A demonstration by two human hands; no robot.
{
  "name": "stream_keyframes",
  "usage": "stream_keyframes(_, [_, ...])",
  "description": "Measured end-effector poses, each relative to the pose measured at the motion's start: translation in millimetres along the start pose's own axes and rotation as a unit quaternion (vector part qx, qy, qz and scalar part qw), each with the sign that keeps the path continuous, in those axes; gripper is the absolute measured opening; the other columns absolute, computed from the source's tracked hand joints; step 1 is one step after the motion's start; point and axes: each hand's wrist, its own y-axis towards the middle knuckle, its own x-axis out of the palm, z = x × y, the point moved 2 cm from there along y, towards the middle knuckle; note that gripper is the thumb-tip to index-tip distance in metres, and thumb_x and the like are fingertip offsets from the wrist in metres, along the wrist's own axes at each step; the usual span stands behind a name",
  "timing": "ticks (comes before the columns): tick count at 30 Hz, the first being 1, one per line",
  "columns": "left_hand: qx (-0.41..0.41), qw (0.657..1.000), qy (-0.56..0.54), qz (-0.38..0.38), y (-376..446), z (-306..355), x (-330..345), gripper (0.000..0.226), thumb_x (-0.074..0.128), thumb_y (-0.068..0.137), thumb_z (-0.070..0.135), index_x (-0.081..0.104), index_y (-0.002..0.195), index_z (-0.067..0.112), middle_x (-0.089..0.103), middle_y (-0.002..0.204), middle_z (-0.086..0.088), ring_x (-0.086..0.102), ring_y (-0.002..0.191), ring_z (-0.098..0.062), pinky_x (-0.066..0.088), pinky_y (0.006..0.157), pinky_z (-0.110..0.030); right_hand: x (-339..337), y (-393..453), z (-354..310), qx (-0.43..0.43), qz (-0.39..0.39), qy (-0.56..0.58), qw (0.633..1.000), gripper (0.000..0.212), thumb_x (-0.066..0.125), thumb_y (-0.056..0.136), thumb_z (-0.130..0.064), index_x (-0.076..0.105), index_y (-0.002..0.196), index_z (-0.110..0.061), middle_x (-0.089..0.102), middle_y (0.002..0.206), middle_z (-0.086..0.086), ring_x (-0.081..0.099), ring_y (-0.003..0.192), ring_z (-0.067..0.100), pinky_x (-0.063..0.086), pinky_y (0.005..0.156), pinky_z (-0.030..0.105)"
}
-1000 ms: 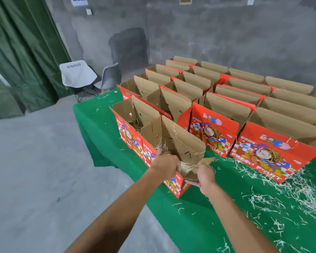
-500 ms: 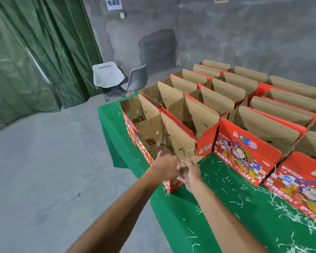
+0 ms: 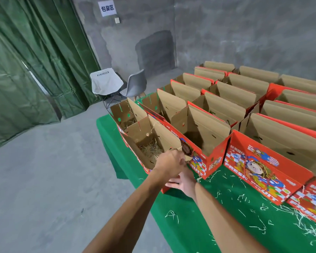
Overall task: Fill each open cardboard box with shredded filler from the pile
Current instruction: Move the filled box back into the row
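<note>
Red boxes (image 3: 252, 172) right of the hands read "FRESH FRUIT". Filler (image 3: 150, 149) lies in the box (image 3: 144, 141) just beyond them. Left hand (image 3: 169, 162) curled at its flap; right hand (image 3: 183, 182) below, grip unclear. Chair (image 3: 105, 83) reads "AINUOSEN".

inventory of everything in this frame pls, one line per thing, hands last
Open cardboard boxes: more than a dozen, exact count unclear, red printed outsides and brown insides, in rows on the table.
Nearest box: one, at the table's left edge, shredded filler inside.
Shredded filler: pale straw, a layer in the nearest box; loose strands on the cloth at right.
Table cloth: one, green.
Chairs: two, white and grey, by the wall.
Curtain: green, left.
Wall sign: one, white, on the grey wall.
Left hand: at the nearest box's near rim, fingers curled; its grip is not discernible.
Right hand: below the left, against that box's near end.
</note>
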Motion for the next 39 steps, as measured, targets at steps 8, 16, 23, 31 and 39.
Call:
stream_keyframes(8, [0.202, 0.979, 0.024, 0.001, 78, 24, -3, 0.062, 0.062, 0.077, 0.011, 0.052, 0.135, 0.031, 0.051, 0.139, 0.007, 0.036, 0.134, -0.017, 0.028, 0.108, -0.04, -87, 6, -49, -0.165, 0.261, -0.028, 0.951, 0.069, 0.051, 0.085, -0.075, 0.059, 0.083, -0.006, 0.055, 0.06, 0.005, 0.045, 0.046, 0.015, 0.037, 0.044, 0.024])
stream_keyframes(16, [0.181, 0.956, 0.188, -0.135, 122, 43, 20, 0.052, 0.06, 0.087, 0.014, 0.053, 0.135, 0.03, 0.055, 0.136, 0.004, 0.043, 0.132, -0.02, 0.017, 0.117, -0.046, -126, 18, -115, -0.174, 0.407, -0.152, 0.884, 0.078, 0.045, 0.077, -0.086, 0.06, 0.09, -0.011, 0.07, 0.085, 0.009, 0.071, 0.081, 0.027, 0.061, 0.076, 0.048])
stream_keyframes(23, [0.217, 0.956, 0.125, -0.149, 122, 25, 11, 0.037, 0.055, 0.083, 0.015, 0.075, 0.111, 0.028, 0.071, 0.116, 0.007, 0.063, 0.106, -0.015, 0.033, 0.106, -0.039, -125, 42, -128, -0.068, 0.375, -0.163, 0.91, 0.038, 0.052, 0.095, -0.027, 0.05, 0.128, -0.01, 0.064, 0.105, 0.014, 0.069, 0.089, 0.03, 0.063, 0.071, 0.047])
stream_keyframes(31, [0.261, 0.935, 0.125, -0.206, 103, 25, 2, 0.036, 0.053, 0.087, 0.013, 0.074, 0.114, 0.027, 0.067, 0.119, 0.007, 0.062, 0.102, -0.012, 0.034, 0.106, -0.043, -118, 18, -107, -0.054, 0.368, -0.124, 0.92, 0.041, 0.041, 0.093, -0.006, 0.046, 0.133, -0.009, 0.065, 0.105, 0.026, 0.074, 0.069, 0.033, 0.062, 0.055, 0.042])
stream_keyframes(39, [0.323, 0.921, 0.072, -0.207, 56, 100, 26, 0.035, 0.052, 0.089, 0.018, 0.069, 0.116, 0.033, 0.07, 0.117, 0.0, 0.063, 0.107, -0.022, 0.045, 0.101, -0.037, -183, -50, -87, -0.052, 0.393, -0.131, 0.909, 0.018, 0.049, 0.095, -0.018, 0.059, 0.1, -0.004, 0.073, 0.08, 0.022, 0.073, 0.06, 0.034, 0.062, 0.059, 0.048])
